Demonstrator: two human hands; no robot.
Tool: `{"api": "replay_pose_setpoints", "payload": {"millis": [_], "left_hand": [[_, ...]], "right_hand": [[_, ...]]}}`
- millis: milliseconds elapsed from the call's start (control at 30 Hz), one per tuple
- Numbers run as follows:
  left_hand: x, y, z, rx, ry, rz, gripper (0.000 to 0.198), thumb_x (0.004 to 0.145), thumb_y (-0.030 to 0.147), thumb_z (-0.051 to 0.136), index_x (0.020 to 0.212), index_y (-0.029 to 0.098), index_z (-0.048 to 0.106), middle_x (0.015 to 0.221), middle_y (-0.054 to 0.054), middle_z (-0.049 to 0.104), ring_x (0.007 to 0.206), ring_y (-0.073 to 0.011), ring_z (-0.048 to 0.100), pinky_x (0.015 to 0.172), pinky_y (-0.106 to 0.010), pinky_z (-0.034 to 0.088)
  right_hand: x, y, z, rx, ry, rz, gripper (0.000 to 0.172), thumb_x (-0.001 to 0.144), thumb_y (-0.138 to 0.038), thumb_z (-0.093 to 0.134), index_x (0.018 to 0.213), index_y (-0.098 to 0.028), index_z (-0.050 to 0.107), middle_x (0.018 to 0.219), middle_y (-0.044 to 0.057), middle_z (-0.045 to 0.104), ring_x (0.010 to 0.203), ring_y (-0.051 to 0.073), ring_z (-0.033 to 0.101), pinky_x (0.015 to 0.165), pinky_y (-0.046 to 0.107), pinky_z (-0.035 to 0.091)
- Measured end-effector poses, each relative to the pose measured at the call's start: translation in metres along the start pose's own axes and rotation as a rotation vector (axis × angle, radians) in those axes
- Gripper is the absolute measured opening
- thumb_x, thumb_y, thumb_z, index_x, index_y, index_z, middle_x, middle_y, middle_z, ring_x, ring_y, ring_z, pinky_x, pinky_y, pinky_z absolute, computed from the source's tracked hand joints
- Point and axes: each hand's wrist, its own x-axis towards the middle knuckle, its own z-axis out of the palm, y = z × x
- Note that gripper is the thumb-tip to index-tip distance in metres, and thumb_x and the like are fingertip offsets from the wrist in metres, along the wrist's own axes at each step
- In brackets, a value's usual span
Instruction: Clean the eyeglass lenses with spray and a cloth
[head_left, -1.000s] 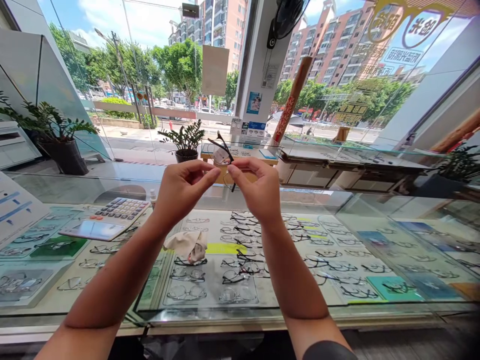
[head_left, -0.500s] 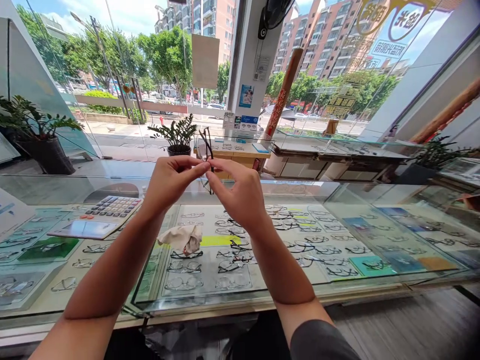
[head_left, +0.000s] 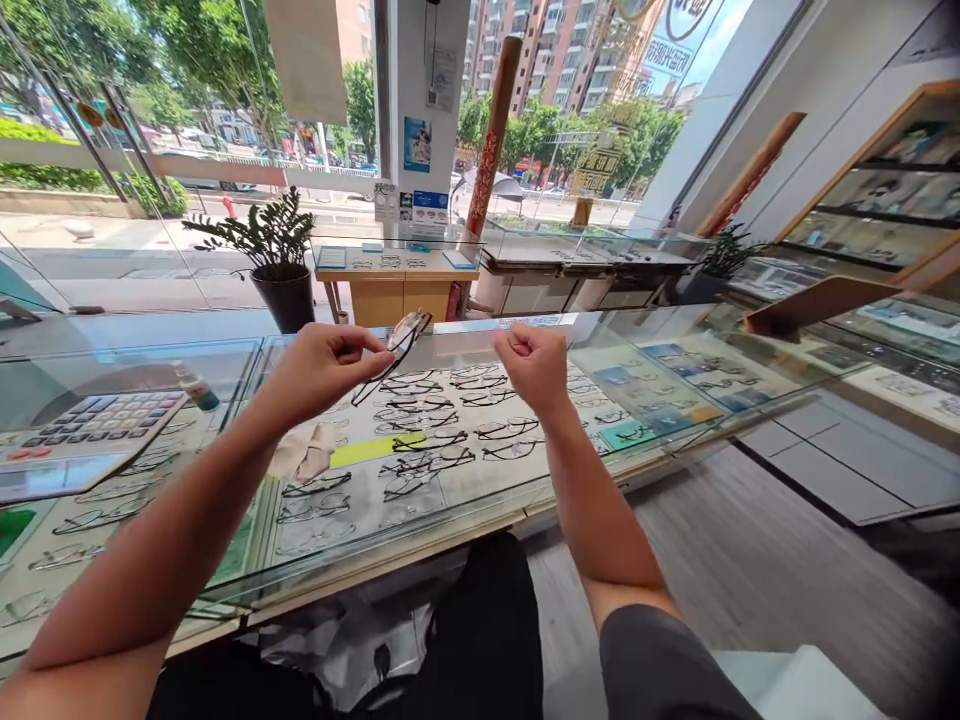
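Note:
Thumb and fingers of my left hand (head_left: 326, 365) pinch a pair of glasses (head_left: 409, 337) with a thin dark frame. The glasses are raised above the glass counter (head_left: 465, 520), tilted, with a temple pointing down to the left. Off to the right, apart from them, my right hand (head_left: 534, 368) is closed with its fingers curled in; what it holds, if anything, is hidden. A crumpled beige cloth (head_left: 304, 455) lies on the counter below my left hand. Under the glass, several pairs of glasses (head_left: 427, 440) are laid out in rows.
A large calculator (head_left: 101, 425) and a small spray bottle (head_left: 196, 387) stand on the counter at the left. Past the counter are a potted plant (head_left: 281, 285) and a wooden display cabinet (head_left: 394, 298). A brown board (head_left: 825, 303) rests on the right-hand counter.
My hands have come apart; the right one has let go of the glasses, moved right and closed. The glasses remain in my left hand, now tilted. The view has turned right and down.

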Motion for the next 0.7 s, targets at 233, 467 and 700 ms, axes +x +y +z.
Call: {"api": "replay_pose_setpoints", "payload": {"millis": [233,467,700], "left_hand": [[0.048,0.022,0.081,0.324,-0.299,0.059,0.025,0.090,0.040,0.072,0.083,0.019,0.083,0.065,-0.002,0.064,0.062,-0.0154,0.052,0.063,-0.033,0.034],[0.077,0.031,0.146,0.536,-0.478,0.057,0.023,0.091,0.031,0.069,0.099,0.020,0.087,0.097,-0.008,0.083,0.083,-0.0232,0.068,0.068,-0.034,0.042],[0.089,0.037,0.202,0.652,-0.622,0.025,0.027,0.091,0.028,0.068,0.108,0.021,0.088,0.101,-0.011,0.086,0.093,-0.0292,0.077,0.074,-0.035,0.051]], "right_hand": [[-0.032,0.165,-0.035,-0.533,-0.222,0.515,0.037,0.087,-0.006,0.055,0.064,-0.026,0.035,0.061,-0.004,0.032,0.068,0.018,0.027,0.067,0.035,0.021],[-0.078,0.218,-0.034,-0.692,-0.314,0.646,0.023,0.095,-0.012,0.056,0.076,-0.020,0.066,0.071,0.004,0.054,0.070,0.020,0.030,0.068,0.036,0.019],[-0.079,0.235,-0.030,-0.719,-0.372,0.649,0.024,0.097,-0.014,0.055,0.085,-0.020,0.074,0.080,0.007,0.063,0.072,0.021,0.038,0.068,0.036,0.019]]}}
